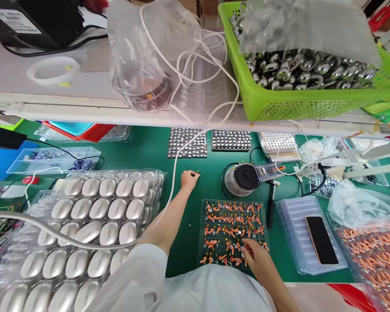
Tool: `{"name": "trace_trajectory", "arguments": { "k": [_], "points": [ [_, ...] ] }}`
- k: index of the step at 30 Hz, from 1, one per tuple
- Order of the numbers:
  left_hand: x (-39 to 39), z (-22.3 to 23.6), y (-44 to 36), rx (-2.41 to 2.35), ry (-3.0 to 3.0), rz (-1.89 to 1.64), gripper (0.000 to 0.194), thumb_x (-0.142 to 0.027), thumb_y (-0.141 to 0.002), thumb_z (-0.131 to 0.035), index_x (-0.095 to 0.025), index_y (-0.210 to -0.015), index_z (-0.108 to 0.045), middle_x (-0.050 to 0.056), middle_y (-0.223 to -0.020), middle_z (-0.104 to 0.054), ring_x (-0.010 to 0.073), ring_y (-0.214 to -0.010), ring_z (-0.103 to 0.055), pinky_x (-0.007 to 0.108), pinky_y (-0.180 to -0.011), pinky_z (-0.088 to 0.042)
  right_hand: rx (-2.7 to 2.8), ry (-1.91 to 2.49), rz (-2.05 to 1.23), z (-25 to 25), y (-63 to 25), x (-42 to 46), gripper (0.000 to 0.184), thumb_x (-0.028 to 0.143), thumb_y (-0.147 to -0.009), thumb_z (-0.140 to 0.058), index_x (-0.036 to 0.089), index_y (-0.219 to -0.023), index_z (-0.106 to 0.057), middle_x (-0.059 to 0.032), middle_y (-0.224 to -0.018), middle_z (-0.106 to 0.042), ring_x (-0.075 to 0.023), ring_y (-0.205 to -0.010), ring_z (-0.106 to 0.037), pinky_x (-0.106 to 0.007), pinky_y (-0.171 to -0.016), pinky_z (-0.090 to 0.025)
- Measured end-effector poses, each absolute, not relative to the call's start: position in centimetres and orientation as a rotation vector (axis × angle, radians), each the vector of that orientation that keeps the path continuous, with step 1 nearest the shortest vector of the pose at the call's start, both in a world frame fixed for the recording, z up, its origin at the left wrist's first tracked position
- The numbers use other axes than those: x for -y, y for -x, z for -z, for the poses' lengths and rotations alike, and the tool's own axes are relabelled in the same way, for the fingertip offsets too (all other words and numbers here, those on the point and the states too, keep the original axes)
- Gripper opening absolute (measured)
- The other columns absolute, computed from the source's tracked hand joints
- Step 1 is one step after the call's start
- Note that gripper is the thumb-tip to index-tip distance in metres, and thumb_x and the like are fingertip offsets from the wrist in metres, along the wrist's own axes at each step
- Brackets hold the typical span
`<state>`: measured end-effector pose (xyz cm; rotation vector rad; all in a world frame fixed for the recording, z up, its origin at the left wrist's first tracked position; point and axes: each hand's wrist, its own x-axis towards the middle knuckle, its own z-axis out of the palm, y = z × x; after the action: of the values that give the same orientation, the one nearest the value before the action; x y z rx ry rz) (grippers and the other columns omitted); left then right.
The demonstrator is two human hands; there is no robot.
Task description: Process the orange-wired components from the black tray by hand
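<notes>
My left hand (189, 179) is stretched forward over the green mat (152, 143), its fingers pinched on a tiny part I cannot make out. Just beyond it lie flat trays of small silver cells (187, 142). My right hand (258, 255) rests on the near edge of a dark tray (233, 229) filled with several small orange parts. Its fingers are curled among those parts, and whether it grips one is hidden.
A clear blister tray of silver oval shells (94, 216) fills the left. A round black-topped device (243, 178) stands behind the orange-part tray. A phone (321, 239) lies on stacked clear trays at right. A shelf above carries a green basket (295, 102), bags and white cables.
</notes>
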<state>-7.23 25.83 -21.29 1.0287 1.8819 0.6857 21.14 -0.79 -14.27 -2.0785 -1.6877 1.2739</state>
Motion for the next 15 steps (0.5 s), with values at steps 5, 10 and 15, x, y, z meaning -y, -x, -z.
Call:
{"name": "trace_trajectory", "arguments": {
  "k": [5,10,15],
  "points": [
    [-21.9,17.5,5.9,-1.579,-0.857,-0.744,0.034,-0.046,-0.068,-0.068,-0.015,-0.082,-0.065,0.009,-0.087,-0.069,0.0196,-0.083,-0.061,0.028,-0.069,-0.045,1.625,1.951,-1.223,12.7,-19.9,-0.9,0.029,0.039,-0.085,-0.051,0.022,-0.102,-0.067,-0.0070,-0.089,-0.071,-0.0227,-0.079,-0.067,-0.033,-0.074,-0.052],
    [-13.8,11.3,3.4,-1.263,-0.706,-0.769,0.034,-0.046,-0.069,-0.068,-0.015,-0.083,-0.064,0.006,-0.081,-0.067,0.0126,-0.068,-0.058,0.026,-0.066,-0.046,1.396,1.775,-1.293,8.3,-17.7,-2.6,0.028,0.042,-0.087,-0.052,0.019,-0.100,-0.064,-0.0053,-0.085,-0.070,-0.0184,-0.072,-0.065,-0.028,-0.064,-0.052],
    [-6.8,5.7,1.8,-1.062,-0.418,-0.792,0.029,-0.035,-0.062,-0.077,-0.016,-0.076,-0.060,0.000,-0.070,-0.059,0.0091,-0.061,-0.052,0.023,-0.062,-0.043,1.590,1.531,-1.021,3.3,-15.3,-2.3,0.025,0.032,-0.082,-0.064,0.021,-0.104,-0.057,-0.0026,-0.088,-0.066,-0.0144,-0.071,-0.062,-0.028,-0.068,-0.051]
  ]
}}
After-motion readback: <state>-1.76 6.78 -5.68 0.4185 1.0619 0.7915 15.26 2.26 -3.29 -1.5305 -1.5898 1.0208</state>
